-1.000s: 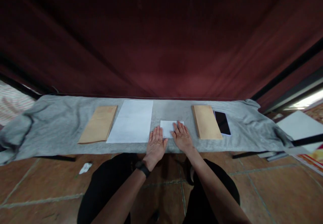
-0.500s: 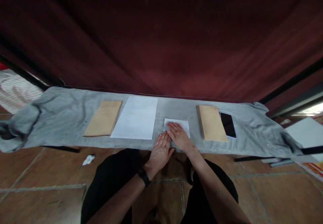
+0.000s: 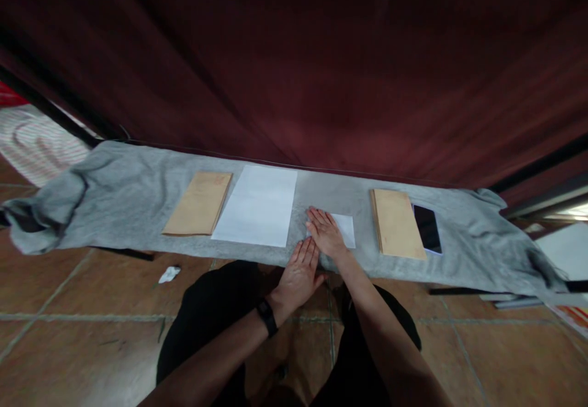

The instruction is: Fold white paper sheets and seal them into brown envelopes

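Note:
A small folded white paper [image 3: 345,231] lies on the grey cloth, partly covered by my right hand [image 3: 325,233]. That hand is flat on the paper's left part, fingers stretched out. My left hand [image 3: 299,275], with a black band on its wrist, rests flat at the cloth's front edge by the paper's lower left corner, its fingertips close to the right hand. To the left lies a stack of white paper sheets [image 3: 258,206]. Brown envelopes form a left stack [image 3: 198,204] beyond the sheets and a right stack [image 3: 399,223] to the right of the folded paper.
A dark-screened phone [image 3: 427,229] lies beside the right envelopes. The grey cloth [image 3: 124,199] covers a narrow bench before a dark red curtain [image 3: 294,89]. A crumpled white scrap [image 3: 169,274] is on the tiled floor, and my knees are below the front edge.
My right hand has slid to the left edge of the folded paper, uncovering more of its right part. The whole view has shifted and tilted slightly.

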A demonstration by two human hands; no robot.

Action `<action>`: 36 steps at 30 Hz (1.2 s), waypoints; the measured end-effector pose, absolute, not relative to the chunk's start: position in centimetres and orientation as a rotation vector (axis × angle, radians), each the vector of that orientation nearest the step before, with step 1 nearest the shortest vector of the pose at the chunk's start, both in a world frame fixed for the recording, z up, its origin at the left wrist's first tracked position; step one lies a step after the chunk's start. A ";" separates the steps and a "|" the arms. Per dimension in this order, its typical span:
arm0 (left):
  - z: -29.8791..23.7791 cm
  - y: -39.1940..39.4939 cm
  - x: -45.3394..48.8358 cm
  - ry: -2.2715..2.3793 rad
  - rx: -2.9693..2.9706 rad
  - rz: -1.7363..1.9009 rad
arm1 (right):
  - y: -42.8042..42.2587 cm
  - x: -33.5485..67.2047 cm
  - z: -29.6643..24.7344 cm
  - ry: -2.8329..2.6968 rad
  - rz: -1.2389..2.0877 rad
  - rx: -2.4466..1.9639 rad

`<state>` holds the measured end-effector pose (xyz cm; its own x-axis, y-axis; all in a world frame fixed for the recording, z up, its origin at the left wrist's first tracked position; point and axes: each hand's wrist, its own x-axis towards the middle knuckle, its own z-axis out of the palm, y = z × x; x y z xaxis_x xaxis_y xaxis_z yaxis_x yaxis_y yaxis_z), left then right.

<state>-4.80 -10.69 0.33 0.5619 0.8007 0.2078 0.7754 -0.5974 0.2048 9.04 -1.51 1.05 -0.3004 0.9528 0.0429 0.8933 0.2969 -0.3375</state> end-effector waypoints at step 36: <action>2.3 -6.6 -0.8 1.432 2.663 0.517 | -6.9 16.4 -1.4 -1.999 -0.107 -2.103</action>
<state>-0.80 -6.64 2.34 0.5078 0.8220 0.2578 0.7969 -0.5618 0.2218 16.45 -6.88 -1.43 0.0624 0.9745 0.2153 0.9920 -0.0369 -0.1206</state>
